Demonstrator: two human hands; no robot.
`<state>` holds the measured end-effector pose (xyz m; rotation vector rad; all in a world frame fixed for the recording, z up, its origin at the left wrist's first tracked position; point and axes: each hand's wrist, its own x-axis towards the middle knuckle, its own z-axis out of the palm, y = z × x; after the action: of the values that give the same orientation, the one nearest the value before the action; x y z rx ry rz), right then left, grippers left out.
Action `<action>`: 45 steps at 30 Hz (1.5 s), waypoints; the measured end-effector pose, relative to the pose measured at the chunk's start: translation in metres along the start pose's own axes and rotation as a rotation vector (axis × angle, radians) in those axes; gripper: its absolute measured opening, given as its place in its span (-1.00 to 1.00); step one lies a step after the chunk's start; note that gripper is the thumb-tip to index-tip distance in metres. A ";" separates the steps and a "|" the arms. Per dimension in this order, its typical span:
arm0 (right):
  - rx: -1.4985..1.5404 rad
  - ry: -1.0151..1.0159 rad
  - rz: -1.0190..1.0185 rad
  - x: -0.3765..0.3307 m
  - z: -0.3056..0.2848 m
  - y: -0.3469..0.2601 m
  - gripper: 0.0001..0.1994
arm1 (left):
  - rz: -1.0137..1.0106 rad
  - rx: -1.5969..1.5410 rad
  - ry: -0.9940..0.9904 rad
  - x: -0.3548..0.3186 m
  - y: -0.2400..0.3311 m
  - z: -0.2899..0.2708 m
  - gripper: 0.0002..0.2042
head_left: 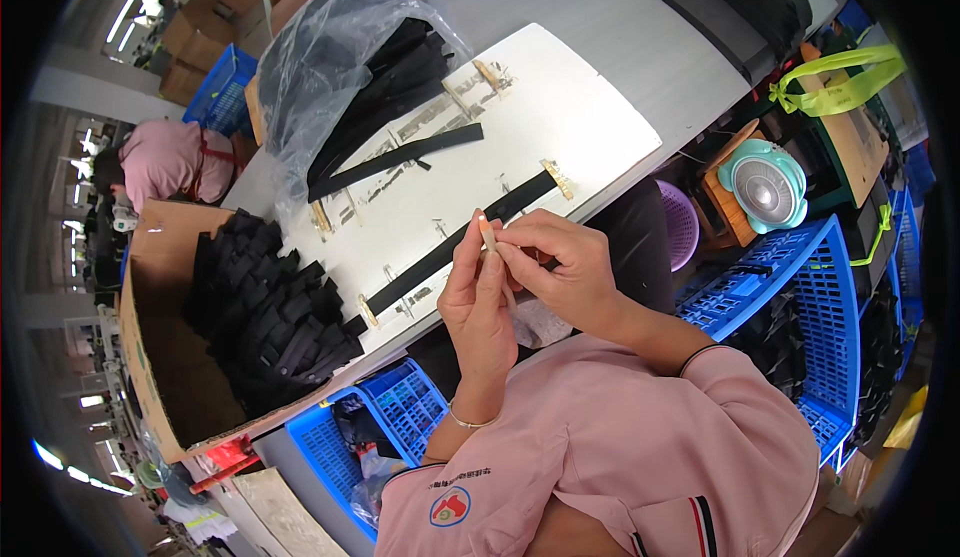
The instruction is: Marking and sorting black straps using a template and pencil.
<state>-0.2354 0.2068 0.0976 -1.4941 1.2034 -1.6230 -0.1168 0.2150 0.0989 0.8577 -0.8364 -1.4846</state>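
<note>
My left hand (477,307) and my right hand (568,259) are together above the near edge of a white board (590,107). Between their pinched fingertips is a small pale piece with an orange end (487,235); its kind is too small to make out. Just beyond my fingers, a black strap (440,253) lies straight along the board, between wooden end stops (557,179). Farther back on the board rests another black strap (400,161), beside a heap of black straps (385,87) partly inside a clear plastic bag (315,67).
At the left stands a cardboard box (160,297) beside a pile of black straps (275,307). Blue baskets (400,407) sit below the table edge and at the right (830,327). A turquoise fan (765,187) and a purple basket (678,222) are at the right. Another person (175,162) sits at far left.
</note>
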 end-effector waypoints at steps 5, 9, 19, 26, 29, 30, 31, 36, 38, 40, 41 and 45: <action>-0.002 0.006 -0.001 0.002 0.002 0.000 -0.89 | 0.041 0.054 0.026 -0.001 -0.003 -0.001 -0.56; 0.131 -0.014 0.109 0.004 -0.002 -0.006 -0.92 | -0.016 -0.071 -0.052 -0.001 0.003 0.000 -0.55; 0.278 -0.101 0.219 0.001 -0.007 -0.005 -0.85 | -0.112 -0.171 -0.061 0.001 0.007 -0.005 -0.56; 0.139 -0.077 0.147 -0.001 -0.004 -0.002 -0.83 | -0.112 -0.172 -0.011 0.001 0.002 -0.006 -0.56; 0.135 -0.115 0.142 0.000 -0.006 -0.005 -0.86 | -0.105 -0.211 -0.013 0.002 0.001 -0.008 -0.55; 0.197 -0.138 0.205 0.000 -0.007 -0.006 -0.87 | -0.102 -0.216 -0.023 0.002 0.000 -0.009 -0.55; 0.258 -0.161 0.267 0.000 -0.008 -0.007 -0.87 | -0.103 -0.216 -0.023 0.002 0.001 -0.010 -0.55; 0.248 -0.143 0.241 -0.002 -0.007 -0.007 -0.89 | -0.129 -0.172 -0.040 0.000 0.004 -0.009 -0.57; 0.264 -0.149 0.253 -0.002 -0.007 -0.007 -0.89 | -0.132 -0.157 -0.043 0.000 0.007 -0.008 -0.57; 0.363 -0.147 0.322 -0.003 -0.007 -0.007 -0.90 | -0.136 -0.142 -0.045 -0.001 0.009 -0.006 -0.56; 0.364 -0.147 0.323 -0.002 -0.008 -0.006 -0.90 | -0.143 -0.136 -0.034 -0.001 0.009 -0.006 -0.56; 0.466 -0.181 0.462 0.001 -0.012 -0.007 -0.93 | -0.134 -0.143 -0.115 -0.002 0.003 -0.018 -0.55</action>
<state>-0.2469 0.2108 0.1049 -0.9585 0.9028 -1.3051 -0.0997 0.2161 0.0930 0.7392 -0.7584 -1.7027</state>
